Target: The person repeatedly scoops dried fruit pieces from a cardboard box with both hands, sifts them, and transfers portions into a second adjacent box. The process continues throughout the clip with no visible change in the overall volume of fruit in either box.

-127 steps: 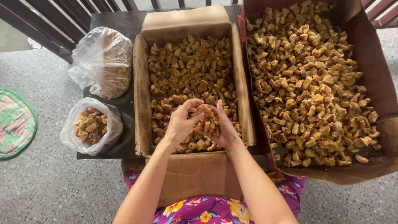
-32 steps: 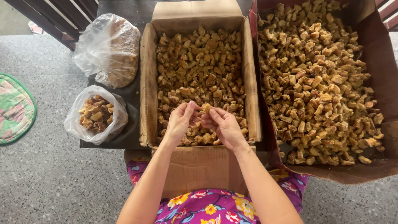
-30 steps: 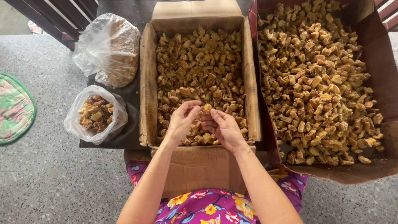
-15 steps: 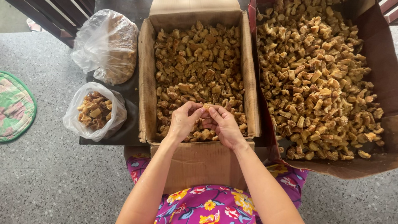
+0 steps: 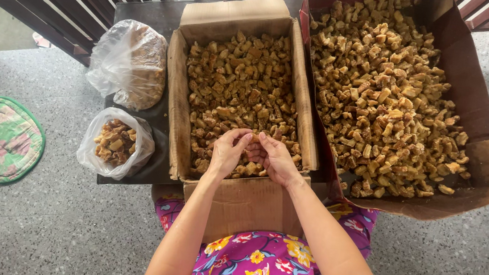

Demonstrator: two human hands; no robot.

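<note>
The left hand (image 5: pixel 227 153) and right hand (image 5: pixel 273 158) stay curled together over the near end of the narrow box (image 5: pixel 174 110), as a second ago, fingers closed around brown chunks (image 5: pixel 253 151) they still work between them, hardly shifting

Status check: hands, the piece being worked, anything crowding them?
Left hand and right hand together over the smaller box, pinching a brown piece. Larger box at right, apart. Nothing crowding.
</note>
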